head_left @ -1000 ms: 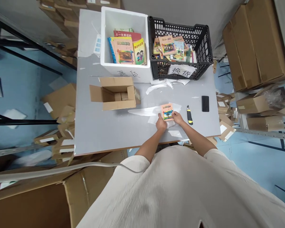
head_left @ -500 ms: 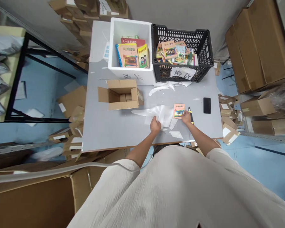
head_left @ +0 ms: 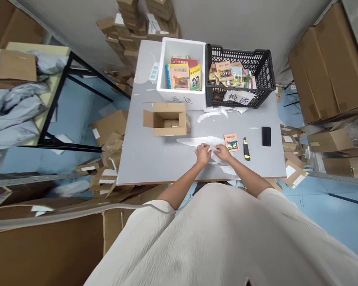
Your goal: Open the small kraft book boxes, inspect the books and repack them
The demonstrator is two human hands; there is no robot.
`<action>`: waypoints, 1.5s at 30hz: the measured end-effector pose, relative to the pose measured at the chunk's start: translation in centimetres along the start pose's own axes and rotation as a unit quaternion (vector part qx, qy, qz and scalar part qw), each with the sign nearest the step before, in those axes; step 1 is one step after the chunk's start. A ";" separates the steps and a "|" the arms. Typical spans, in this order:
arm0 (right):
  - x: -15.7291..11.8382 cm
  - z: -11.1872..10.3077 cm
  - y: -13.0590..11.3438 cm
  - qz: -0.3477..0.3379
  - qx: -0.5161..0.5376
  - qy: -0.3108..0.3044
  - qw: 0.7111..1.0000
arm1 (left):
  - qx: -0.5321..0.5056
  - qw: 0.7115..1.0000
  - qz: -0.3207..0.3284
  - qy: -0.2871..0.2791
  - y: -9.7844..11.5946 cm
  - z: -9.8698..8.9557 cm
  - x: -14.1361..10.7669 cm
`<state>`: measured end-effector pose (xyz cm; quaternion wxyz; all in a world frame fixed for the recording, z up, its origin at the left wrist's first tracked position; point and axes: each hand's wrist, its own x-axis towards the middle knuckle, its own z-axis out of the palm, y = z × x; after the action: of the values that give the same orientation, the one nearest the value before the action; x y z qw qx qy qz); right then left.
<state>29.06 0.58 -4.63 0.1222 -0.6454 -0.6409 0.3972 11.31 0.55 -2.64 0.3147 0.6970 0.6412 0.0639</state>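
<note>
Close together over the table's front half, my left hand (head_left: 203,154) and my right hand (head_left: 222,153) both pinch a crumpled white plastic wrapper (head_left: 212,148). Their fingers are closed on it, and part of the sheet is hidden beneath them. Just beyond my right hand lies a small orange book (head_left: 232,142) with a tree picture on its cover, touched by neither hand. To its right rests a black and yellow utility knife (head_left: 246,149). An open cardboard box (head_left: 169,131) stands to the left, with smaller brown boxes inside.
At the back of the grey table (head_left: 149,159) stand a white foam box (head_left: 181,93) and a black plastic crate (head_left: 256,97), both holding books. A phone (head_left: 266,136) lies at the right. White scraps (head_left: 227,170) are scattered about. Shelves (head_left: 55,103) flank the left side.
My right hand has let go of the orange book and moved left to the white wrapper. Both hands now meet on the wrapper. The view has shifted, and the knife shows fully.
</note>
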 end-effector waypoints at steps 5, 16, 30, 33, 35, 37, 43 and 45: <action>0.0 -1.1 -2.7 -0.046 -0.072 0.037 0.996 | -0.010 0.997 0.045 0.054 -1.0 -3.1 -0.1; 1.7 -2.7 -11.0 -0.190 -0.001 0.148 0.971 | -0.040 0.987 0.124 0.091 -2.2 -11.3 1.2; 8.8 2.1 -21.5 -0.274 0.236 0.135 0.923 | -0.057 0.958 0.104 0.262 -8.8 -17.7 -0.5; 10.4 4.2 -22.5 -0.208 0.318 0.114 0.918 | -0.033 0.962 0.090 0.256 -10.4 -18.5 -0.3; 11.5 5.3 -22.5 -0.162 0.348 0.121 0.915 | -0.011 0.962 0.097 0.255 -11.2 -19.0 0.0; 12.6 5.9 -22.2 -0.116 0.353 0.148 0.917 | 0.018 0.957 0.122 0.261 -11.6 -19.4 0.3; 15.3 6.4 -21.3 -0.041 0.300 0.166 0.938 | 0.085 0.957 0.196 0.196 -12.4 -19.9 2.0; 15.6 6.3 -21.1 -0.043 0.251 0.153 0.955 | 0.093 0.962 0.188 0.173 -12.8 -19.9 2.9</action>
<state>7.27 15.93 -0.24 0.3935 -0.6187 -0.5217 0.4361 -8.87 10.06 5.58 0.1153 0.8097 0.5461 0.1813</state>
